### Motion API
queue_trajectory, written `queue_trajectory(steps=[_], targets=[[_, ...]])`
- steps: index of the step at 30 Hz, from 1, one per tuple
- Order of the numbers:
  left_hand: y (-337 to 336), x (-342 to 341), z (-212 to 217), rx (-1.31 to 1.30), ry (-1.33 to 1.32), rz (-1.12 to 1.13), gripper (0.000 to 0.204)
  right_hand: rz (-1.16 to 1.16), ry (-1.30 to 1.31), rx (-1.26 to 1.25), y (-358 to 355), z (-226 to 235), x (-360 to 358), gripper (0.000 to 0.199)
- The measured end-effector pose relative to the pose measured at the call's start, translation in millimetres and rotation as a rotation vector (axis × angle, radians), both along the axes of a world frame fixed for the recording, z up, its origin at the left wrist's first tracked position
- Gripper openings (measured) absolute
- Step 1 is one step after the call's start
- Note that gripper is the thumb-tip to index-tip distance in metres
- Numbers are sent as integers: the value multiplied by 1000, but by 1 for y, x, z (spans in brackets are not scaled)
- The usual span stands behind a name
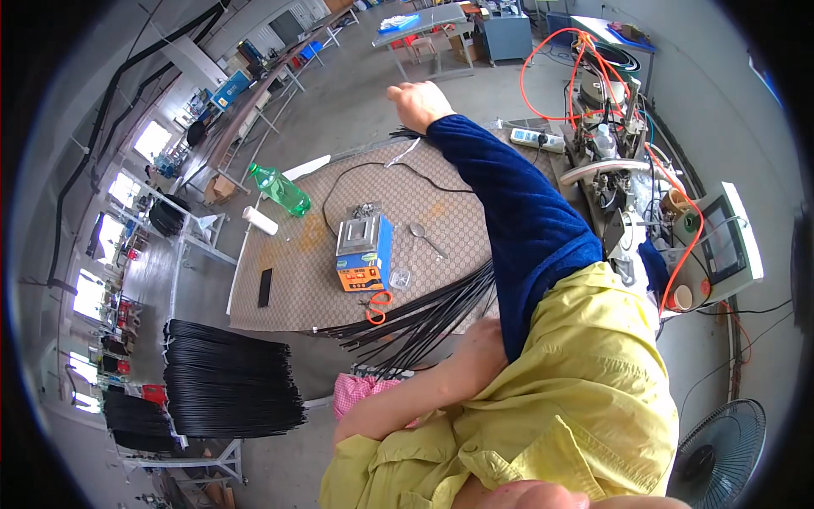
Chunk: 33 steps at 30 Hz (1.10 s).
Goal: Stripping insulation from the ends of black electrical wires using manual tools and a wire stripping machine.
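Honestly, I'm not making out either grip: right hand (421, 106) is hanging half-curled far off, left hand (483, 342) is resting by the blue sleeve (530, 208), black strands (454, 297) are lying near right on the table (292, 246), probably fanned for easy picking.

My sleeve (526, 204) looks like plush, napped cloth and my shirt (585, 373) thin, creased fabric, while I see a smooth, matt table cover (305, 293), glossy see-through plastic in the bottle (281, 192), shiny metal in the spoon (417, 230) and smooth, plastic-looking strands (424, 314).
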<state>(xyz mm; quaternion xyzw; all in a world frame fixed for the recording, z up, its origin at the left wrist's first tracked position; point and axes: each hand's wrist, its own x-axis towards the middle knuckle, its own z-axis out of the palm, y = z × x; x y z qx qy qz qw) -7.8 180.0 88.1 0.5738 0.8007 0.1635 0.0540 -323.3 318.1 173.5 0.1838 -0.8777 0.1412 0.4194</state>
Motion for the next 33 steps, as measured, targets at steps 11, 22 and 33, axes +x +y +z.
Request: queue_trajectory(steps=[11, 22, 33], targets=[[47, -16, 91, 669, 75, 123, 19, -111, -442, 247, -6, -67, 9, 14], [25, -40, 93, 480, -841, 76, 19, 8, -582, 166, -17, -83, 15, 18], [7, 1, 46, 746, -613, 179, 21, 696, -1189, -1414, -41, -47, 65, 12]])
